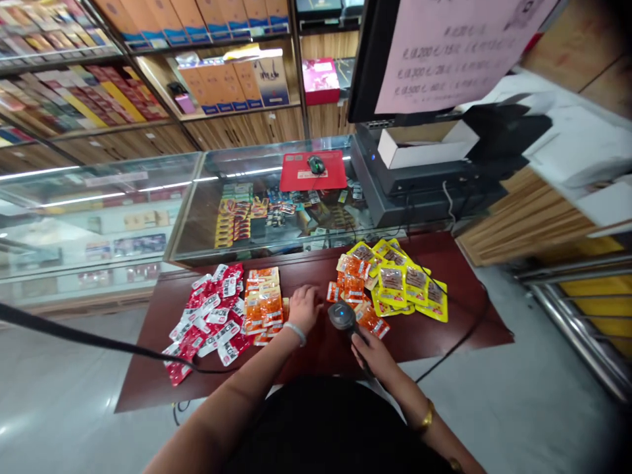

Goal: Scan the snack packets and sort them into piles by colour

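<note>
My right hand [368,352] is wrapped around the handle of a dark barcode scanner [342,316], its round head showing a small blue light. The scanner head is just left of the loose orange snack packets [353,276]. My left hand [303,308] lies low over the brown table, fingers loosely bent and a little apart, with nothing visible in it. It is beside a neat stack of orange packets [264,303]. Red-and-white packets [212,319] lie in a spread pile at the far left. Yellow packets [392,283] overlap in a pile on the right.
Behind the brown table [306,359] stands a glass display counter [197,230] with a red mouse pad [291,178] and a mouse [316,164] on top. A monitor [368,66] and a black cash-register unit [380,197] are at the right. A black cable [99,336] crosses the left side.
</note>
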`<state>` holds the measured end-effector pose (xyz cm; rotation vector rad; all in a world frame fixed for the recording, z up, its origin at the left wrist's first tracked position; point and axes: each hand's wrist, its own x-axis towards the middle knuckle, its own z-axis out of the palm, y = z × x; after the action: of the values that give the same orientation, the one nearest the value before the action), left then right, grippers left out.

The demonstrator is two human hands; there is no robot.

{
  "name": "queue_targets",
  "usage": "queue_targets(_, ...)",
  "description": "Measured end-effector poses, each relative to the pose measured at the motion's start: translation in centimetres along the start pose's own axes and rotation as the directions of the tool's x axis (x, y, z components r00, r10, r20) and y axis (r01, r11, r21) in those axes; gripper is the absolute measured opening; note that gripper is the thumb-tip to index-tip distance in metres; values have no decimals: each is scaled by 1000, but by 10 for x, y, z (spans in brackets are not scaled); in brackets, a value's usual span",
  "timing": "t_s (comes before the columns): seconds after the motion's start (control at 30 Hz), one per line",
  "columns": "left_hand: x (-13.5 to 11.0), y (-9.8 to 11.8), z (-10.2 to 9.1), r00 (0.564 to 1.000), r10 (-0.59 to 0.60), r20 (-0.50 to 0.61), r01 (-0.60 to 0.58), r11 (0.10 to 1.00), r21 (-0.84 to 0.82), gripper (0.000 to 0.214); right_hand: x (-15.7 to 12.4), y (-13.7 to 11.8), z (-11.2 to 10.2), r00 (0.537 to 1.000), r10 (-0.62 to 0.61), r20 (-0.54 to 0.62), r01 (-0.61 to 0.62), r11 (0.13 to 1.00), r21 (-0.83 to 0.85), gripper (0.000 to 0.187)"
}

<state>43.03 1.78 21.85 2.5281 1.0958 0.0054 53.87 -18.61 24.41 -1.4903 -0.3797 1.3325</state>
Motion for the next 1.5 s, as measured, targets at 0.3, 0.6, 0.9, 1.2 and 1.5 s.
queue_targets(0.3, 70, 52, 21, 960, 2, 281, -40, 991, 131, 61, -16, 9, -25, 992, 64, -107, -56, 996, 74, 58)
queue_targets(0.6, 14, -18, 29, 872, -315, 375, 452, 812, -368, 39, -2, 11, -16, 997, 71, -18, -70, 995, 68, 65)
queue_targets(0.9, -36, -55, 22, 896, -349, 275, 444, 706, -551, 28, 34, -27, 27, 984, 2, 179, 9, 998, -63, 59)
queue_targets(1.2, -52, -89, -5, 792, -571, 215, 563, 547, -620, 38, 43, -26, 48, 966, -22, 257, 82, 971, -226, 53)
queue_targets(1.5, -26, -146, -33, 647, -761, -38, 653, 579, -489, 43, 36, -13, 45, 981, 41, 190, 2, 976, -217, 57)
